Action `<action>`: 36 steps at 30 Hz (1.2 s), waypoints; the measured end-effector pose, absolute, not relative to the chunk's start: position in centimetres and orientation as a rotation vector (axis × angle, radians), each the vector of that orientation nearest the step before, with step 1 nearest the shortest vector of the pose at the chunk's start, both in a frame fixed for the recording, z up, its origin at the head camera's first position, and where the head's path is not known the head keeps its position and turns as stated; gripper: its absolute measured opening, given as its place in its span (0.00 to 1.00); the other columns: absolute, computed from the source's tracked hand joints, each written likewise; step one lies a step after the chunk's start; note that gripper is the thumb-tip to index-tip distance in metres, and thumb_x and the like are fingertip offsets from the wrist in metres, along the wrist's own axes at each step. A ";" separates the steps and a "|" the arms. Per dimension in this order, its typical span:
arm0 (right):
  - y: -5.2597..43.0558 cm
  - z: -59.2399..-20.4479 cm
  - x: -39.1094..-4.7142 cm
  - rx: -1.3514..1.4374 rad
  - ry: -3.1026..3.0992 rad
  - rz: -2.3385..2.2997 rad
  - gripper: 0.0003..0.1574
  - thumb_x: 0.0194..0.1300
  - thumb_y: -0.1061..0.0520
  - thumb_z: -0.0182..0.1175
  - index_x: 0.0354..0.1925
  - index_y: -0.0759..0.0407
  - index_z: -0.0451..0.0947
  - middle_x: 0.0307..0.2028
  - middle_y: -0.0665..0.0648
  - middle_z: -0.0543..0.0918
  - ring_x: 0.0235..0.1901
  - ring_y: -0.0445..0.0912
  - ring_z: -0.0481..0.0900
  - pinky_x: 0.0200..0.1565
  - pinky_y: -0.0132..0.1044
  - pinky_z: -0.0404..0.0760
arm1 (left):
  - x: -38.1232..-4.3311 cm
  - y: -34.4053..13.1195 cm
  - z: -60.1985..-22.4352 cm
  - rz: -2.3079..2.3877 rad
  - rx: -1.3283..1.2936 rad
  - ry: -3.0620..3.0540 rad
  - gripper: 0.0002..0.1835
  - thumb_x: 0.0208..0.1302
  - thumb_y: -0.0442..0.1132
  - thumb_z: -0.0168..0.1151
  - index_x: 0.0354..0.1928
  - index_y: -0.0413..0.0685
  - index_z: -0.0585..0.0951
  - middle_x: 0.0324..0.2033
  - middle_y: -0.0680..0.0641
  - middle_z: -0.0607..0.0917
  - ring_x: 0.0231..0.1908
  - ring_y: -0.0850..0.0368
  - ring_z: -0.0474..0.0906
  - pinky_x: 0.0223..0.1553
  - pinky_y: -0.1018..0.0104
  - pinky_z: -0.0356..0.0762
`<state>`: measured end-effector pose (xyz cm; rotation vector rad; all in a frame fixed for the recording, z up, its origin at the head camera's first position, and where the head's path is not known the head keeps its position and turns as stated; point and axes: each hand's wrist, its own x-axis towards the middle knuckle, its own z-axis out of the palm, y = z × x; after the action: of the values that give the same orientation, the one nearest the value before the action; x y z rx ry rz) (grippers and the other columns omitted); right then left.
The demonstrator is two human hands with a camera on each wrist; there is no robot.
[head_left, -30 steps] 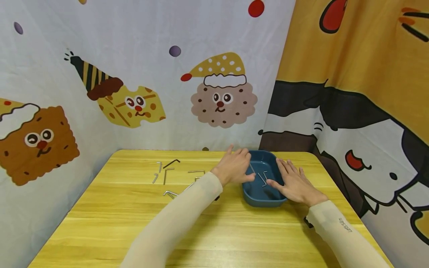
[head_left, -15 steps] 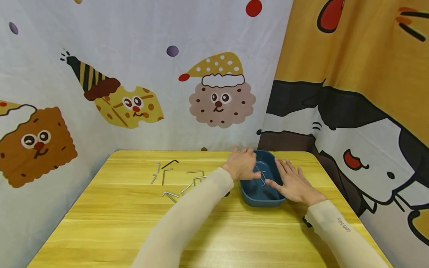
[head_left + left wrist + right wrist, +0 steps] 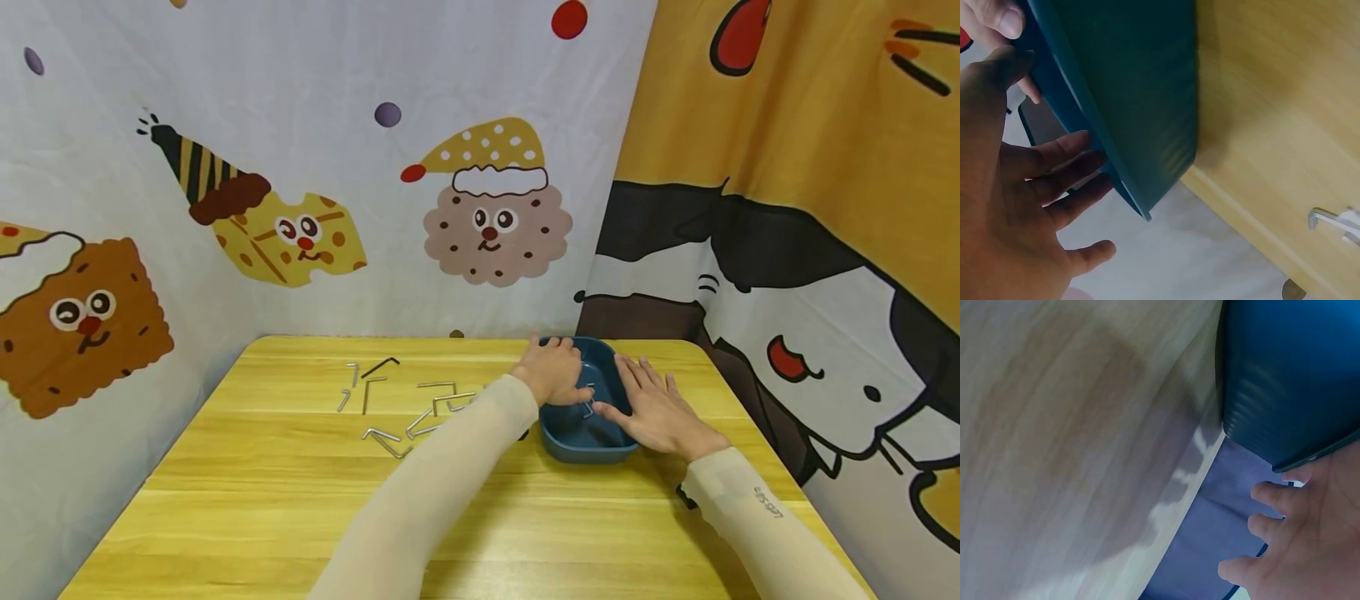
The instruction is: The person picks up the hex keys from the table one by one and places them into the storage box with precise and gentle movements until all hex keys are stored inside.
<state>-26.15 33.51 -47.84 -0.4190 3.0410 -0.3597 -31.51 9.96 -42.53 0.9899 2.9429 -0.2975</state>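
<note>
A dark blue plastic bin [image 3: 588,456] stands at the far right of the table, with a few silver hex keys [image 3: 588,409] inside, partly covered by the hands. My left hand [image 3: 551,371] is over its left rim. In the left wrist view the fingers [image 3: 1075,206] are spread and loosely bent over the bin's edge, with nothing seen between them. My right hand [image 3: 663,412] rests on the right rim with straight fingers, its thumb reaching inside. Left of the bin lie several silver hex keys [image 3: 365,397] and a black hex key [image 3: 379,367].
The yellow wood-grain table [image 3: 247,508] ends at a printed cloth backdrop [image 3: 315,308] behind and on both sides. Some loose keys lie close to my left forearm [image 3: 442,492], which hides part of the table.
My left hand has moved right, farther over the bin. A hex key seen below its fingers earlier no longer shows there. The right hand stays on the rim.
</note>
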 end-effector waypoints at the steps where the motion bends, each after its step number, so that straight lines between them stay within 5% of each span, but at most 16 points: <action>1: 33.5 -47.8 -26.1 -0.420 3.043 -0.357 0.72 0.85 0.17 0.51 0.96 0.64 0.43 0.93 0.76 0.51 0.92 0.79 0.46 0.84 0.90 0.43 | -31.5 10.1 -42.5 -0.300 0.980 2.944 0.45 0.86 0.77 0.52 0.89 0.54 0.73 0.89 0.49 0.73 0.88 0.48 0.70 0.90 0.35 0.66; 14: 33.2 -47.7 -25.9 -0.415 3.053 -0.342 0.72 0.85 0.16 0.52 0.96 0.65 0.45 0.93 0.76 0.53 0.92 0.80 0.48 0.84 0.90 0.47 | -31.1 8.7 -42.6 -0.173 1.013 2.941 0.41 0.89 0.72 0.52 0.90 0.57 0.71 0.88 0.48 0.74 0.87 0.47 0.72 0.90 0.35 0.66; 26: 33.2 -47.8 -26.0 -0.412 3.058 -0.356 0.73 0.84 0.16 0.52 0.95 0.66 0.45 0.93 0.76 0.53 0.92 0.80 0.47 0.86 0.87 0.47 | -30.9 4.5 -43.2 0.089 1.027 2.990 0.32 0.90 0.67 0.57 0.81 0.56 0.81 0.76 0.47 0.82 0.78 0.48 0.80 0.87 0.34 0.71; 36: 33.3 -47.8 -26.0 -0.401 3.063 -0.370 0.73 0.84 0.17 0.52 0.95 0.66 0.44 0.93 0.75 0.52 0.92 0.79 0.46 0.87 0.87 0.45 | -31.0 0.5 -43.8 0.193 0.967 3.023 0.32 0.90 0.65 0.57 0.81 0.56 0.80 0.79 0.47 0.81 0.78 0.46 0.80 0.85 0.34 0.74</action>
<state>-26.05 33.27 -47.85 -0.4012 3.0627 -0.3703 -31.00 0.53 -43.81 0.9666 3.0232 0.1932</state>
